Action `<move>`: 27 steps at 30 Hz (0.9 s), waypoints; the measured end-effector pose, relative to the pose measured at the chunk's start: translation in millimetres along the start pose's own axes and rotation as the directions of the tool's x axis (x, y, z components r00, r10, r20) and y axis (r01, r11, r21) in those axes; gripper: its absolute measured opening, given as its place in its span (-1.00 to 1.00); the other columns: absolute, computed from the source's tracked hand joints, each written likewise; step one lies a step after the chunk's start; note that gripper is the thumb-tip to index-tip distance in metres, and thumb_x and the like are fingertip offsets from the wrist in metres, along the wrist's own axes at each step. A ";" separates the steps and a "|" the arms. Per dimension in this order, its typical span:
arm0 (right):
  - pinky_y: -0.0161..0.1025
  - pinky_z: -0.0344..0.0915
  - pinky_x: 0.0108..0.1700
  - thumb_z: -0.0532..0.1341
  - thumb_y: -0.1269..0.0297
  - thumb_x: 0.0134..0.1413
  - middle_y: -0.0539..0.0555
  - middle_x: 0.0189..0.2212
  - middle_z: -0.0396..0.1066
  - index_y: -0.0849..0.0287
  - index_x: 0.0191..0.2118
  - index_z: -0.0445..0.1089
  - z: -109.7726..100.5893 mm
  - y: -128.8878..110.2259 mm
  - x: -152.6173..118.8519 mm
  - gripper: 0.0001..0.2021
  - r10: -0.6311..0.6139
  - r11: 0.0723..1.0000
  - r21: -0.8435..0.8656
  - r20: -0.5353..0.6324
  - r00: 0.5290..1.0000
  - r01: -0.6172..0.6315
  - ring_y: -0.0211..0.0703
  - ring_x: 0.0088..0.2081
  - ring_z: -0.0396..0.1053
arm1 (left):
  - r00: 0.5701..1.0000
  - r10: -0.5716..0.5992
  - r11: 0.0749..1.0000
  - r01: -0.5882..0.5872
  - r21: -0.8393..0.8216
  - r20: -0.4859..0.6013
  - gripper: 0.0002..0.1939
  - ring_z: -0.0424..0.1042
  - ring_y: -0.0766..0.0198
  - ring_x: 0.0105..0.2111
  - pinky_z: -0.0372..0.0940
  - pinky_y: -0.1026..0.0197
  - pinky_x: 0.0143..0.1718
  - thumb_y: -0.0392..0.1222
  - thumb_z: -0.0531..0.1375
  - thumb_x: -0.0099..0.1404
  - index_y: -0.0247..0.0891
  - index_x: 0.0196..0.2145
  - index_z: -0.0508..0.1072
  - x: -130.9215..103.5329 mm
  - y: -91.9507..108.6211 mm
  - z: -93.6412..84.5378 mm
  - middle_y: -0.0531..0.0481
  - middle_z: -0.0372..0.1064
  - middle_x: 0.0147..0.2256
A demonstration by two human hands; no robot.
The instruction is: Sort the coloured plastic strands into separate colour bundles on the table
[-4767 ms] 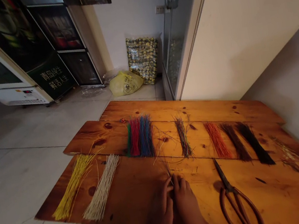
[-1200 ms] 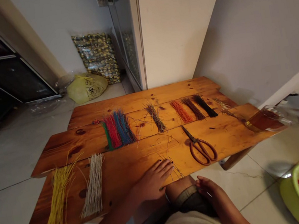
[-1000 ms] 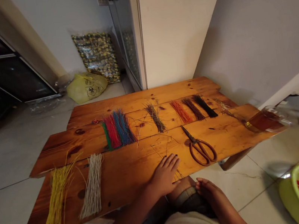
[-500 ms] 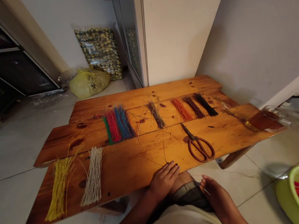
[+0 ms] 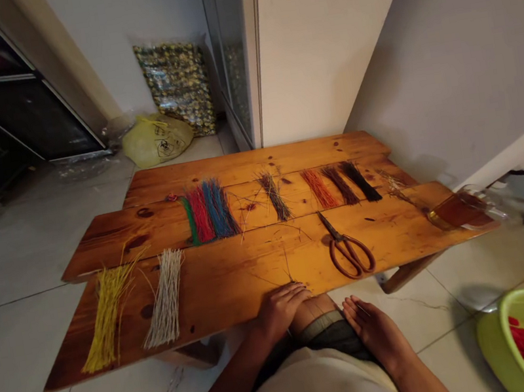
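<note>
My left hand (image 5: 284, 308) rests at the near table edge above my knee, its fingers together and pressed over a few thin dark strands (image 5: 286, 260) that fan out onto the wood. Low over my thigh, my right hand (image 5: 375, 327) is turned partly palm up, with a thin strand (image 5: 360, 307) between thumb and fingers. Faint strands cross the knee between the hands. Scissors (image 5: 349, 250) with brown handles lie beyond the right hand. A white strand bundle (image 5: 165, 297) and a yellow strand bundle (image 5: 107, 316) lie to the left.
Across the plank table (image 5: 235, 279) lie blue (image 5: 219, 209), red (image 5: 201, 215), mixed (image 5: 275, 197), orange (image 5: 319, 188) and black (image 5: 360, 180) bundles. A glass container of brown liquid (image 5: 461, 211) stands at the right end. On the floor are a green tub (image 5: 497, 344) and a yellow bag (image 5: 156, 140).
My right hand has turned and its curled fingers have straightened somewhat. My left hand stays at the table edge, its fingers slightly more bent. The whole view has shifted a little.
</note>
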State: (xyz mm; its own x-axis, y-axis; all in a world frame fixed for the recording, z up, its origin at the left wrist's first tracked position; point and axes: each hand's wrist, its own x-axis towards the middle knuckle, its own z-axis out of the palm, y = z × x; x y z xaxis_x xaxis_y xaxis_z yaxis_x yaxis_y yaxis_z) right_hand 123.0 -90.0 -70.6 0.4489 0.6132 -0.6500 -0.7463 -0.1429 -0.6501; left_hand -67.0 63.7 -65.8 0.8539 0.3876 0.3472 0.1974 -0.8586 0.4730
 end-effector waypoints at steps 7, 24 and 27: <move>-0.13 0.06 0.14 0.27 0.06 -0.13 0.10 -0.16 0.45 0.22 -0.19 0.43 43.3 -11.1 -15.0 -0.61 -0.021 0.866 -0.484 0.221 0.975 0.128 -0.03 0.02 0.27 | 0.988 -0.099 0.984 0.080 -0.160 -0.115 -0.67 0.39 0.35 -0.09 0.29 0.23 0.02 -0.32 -0.08 0.35 -0.20 -0.09 0.42 6.6 -9.2 -6.7 0.03 0.44 -0.11; -0.34 0.07 -0.58 0.04 0.12 0.02 -0.12 -0.69 0.13 0.20 -0.40 0.36 11.8 -79.5 -8.8 -0.73 0.120 0.301 -0.906 0.347 0.930 0.298 -0.31 -0.66 0.09 | 0.992 -0.012 0.987 0.032 -0.155 0.129 -0.65 0.27 0.37 0.04 0.13 0.23 0.14 -0.32 -0.09 0.36 -0.19 -0.02 0.37 0.3 -12.9 -9.8 0.05 0.34 0.01; -0.33 0.14 -0.55 0.05 0.08 0.03 -0.13 -0.72 0.13 0.19 -0.35 0.33 17.0 -98.4 -8.0 -0.72 -0.090 0.288 -0.892 0.337 0.937 0.348 -0.28 -0.66 0.17 | 0.979 0.030 0.996 -0.013 -0.086 0.204 -0.62 0.11 0.34 0.14 0.01 0.16 0.21 -0.26 -0.03 0.34 -0.15 0.10 0.23 -0.1 -10.5 -17.8 0.04 0.20 0.13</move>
State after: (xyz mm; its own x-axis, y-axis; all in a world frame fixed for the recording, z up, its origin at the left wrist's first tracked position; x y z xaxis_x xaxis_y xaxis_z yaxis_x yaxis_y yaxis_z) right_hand 184.5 -67.6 5.3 0.3219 0.8494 -0.4182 0.3797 -0.5204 -0.7648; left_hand -77.8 78.7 -56.4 0.9397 0.2853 0.1888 0.1446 -0.8314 0.5366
